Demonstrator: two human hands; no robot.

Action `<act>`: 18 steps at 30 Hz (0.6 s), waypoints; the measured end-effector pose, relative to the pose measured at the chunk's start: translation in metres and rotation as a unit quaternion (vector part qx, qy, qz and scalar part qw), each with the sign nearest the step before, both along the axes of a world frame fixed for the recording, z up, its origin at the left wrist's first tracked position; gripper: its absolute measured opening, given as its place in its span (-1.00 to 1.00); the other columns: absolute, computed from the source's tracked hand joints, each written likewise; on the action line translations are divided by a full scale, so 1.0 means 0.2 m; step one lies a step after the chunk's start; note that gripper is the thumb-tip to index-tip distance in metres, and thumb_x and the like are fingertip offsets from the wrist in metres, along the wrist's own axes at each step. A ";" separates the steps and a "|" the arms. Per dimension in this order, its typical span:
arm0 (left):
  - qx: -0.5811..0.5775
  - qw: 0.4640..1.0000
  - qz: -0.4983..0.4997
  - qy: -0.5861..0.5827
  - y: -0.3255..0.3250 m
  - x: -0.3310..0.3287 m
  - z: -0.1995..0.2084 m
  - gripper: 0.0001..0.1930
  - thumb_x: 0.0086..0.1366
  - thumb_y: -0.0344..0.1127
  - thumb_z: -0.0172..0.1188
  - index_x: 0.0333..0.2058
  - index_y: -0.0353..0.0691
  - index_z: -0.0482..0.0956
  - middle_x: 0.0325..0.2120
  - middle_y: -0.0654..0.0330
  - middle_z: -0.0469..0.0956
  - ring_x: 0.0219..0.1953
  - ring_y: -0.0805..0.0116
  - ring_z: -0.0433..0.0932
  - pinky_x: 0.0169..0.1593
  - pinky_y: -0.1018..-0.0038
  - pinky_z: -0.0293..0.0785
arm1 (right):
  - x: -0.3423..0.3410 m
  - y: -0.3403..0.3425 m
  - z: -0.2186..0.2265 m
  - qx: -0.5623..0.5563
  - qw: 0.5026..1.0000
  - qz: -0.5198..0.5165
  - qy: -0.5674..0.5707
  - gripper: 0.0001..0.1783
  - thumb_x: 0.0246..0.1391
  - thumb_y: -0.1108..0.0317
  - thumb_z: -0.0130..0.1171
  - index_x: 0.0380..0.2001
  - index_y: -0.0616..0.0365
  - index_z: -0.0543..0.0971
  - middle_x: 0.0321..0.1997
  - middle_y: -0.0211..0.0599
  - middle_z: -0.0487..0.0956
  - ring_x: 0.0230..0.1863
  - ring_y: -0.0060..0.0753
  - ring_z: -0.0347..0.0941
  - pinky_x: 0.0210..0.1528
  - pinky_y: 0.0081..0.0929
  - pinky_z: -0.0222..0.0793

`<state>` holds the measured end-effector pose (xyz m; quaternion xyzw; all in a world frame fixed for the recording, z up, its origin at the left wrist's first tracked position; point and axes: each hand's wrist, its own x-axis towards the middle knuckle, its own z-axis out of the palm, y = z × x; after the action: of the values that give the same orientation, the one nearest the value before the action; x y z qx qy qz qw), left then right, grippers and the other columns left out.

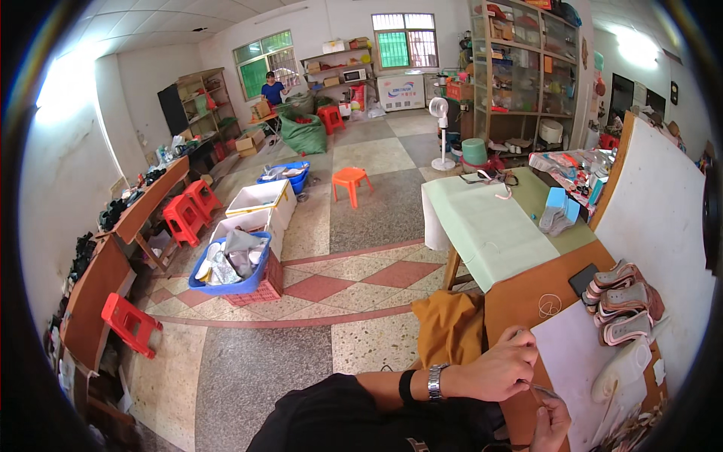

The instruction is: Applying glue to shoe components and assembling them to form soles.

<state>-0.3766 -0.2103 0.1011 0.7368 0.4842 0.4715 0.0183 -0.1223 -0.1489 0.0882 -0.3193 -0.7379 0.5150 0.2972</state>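
Note:
My left hand (503,368), with a metal watch and a black band at the wrist, is closed over the near edge of the brown table (506,316). Its fingertips pinch one end of a small, thin greyish strip (545,391). My right hand (553,423) grips the strip's other end between thumb and fingers; its lower part is cut off by the picture's edge. What the strip is made for I cannot make out. Beside the hands lies a white sheet (561,354). On its right rest a pale shoe last (623,369), a thin wooden stick (607,410) and several stacked sandals (623,301).
A dark phone (582,279) and a thin loop of cord (550,305) lie farther up the table. Mustard cloth (449,328) hangs at its left edge. Blue baskets (230,287), white boxes and red stools (129,325) stand on the floor. A person (273,89) sits far back.

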 end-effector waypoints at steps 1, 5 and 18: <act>0.007 1.000 0.012 -0.005 0.00 0.01 -0.01 -0.84 0.08 -0.33 0.51 -0.53 -0.19 0.69 -0.34 0.27 0.50 0.13 0.07 0.39 0.35 -0.11 0.19 | 0.03 0.02 -0.02 -0.019 0.999 -0.012 -0.030 -0.73 0.46 0.42 0.15 0.09 0.31 0.66 0.14 -0.16 0.71 0.19 -0.30 0.57 0.35 -0.35 0.38; -0.007 1.000 -0.010 -0.006 0.01 0.04 -0.01 -0.83 0.10 -0.30 0.50 -0.53 -0.18 0.68 -0.33 0.27 0.51 0.14 0.07 0.40 0.32 -0.10 0.22 | 0.08 0.00 -0.04 0.011 1.000 -0.010 -0.019 -0.72 0.46 0.40 0.17 0.12 0.26 0.66 0.15 -0.15 0.70 0.20 -0.38 0.54 0.35 -0.37 0.36; -0.023 0.997 -0.016 0.065 0.22 0.02 0.01 -0.81 -0.05 -0.36 0.62 -0.43 -0.09 0.77 -0.39 0.29 0.58 0.00 0.06 0.48 0.12 0.12 0.40 | 0.01 0.02 -0.02 -0.019 0.986 -0.165 0.021 -0.76 0.21 0.61 0.36 -0.05 0.30 0.68 -0.31 -0.32 0.66 -0.37 -0.60 0.61 -0.30 -0.61 0.51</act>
<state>-0.3729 -0.1664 0.1021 0.7729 0.4834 0.4109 0.0107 -0.1197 -0.1441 0.0835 -0.4316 -0.6588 0.4791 0.3874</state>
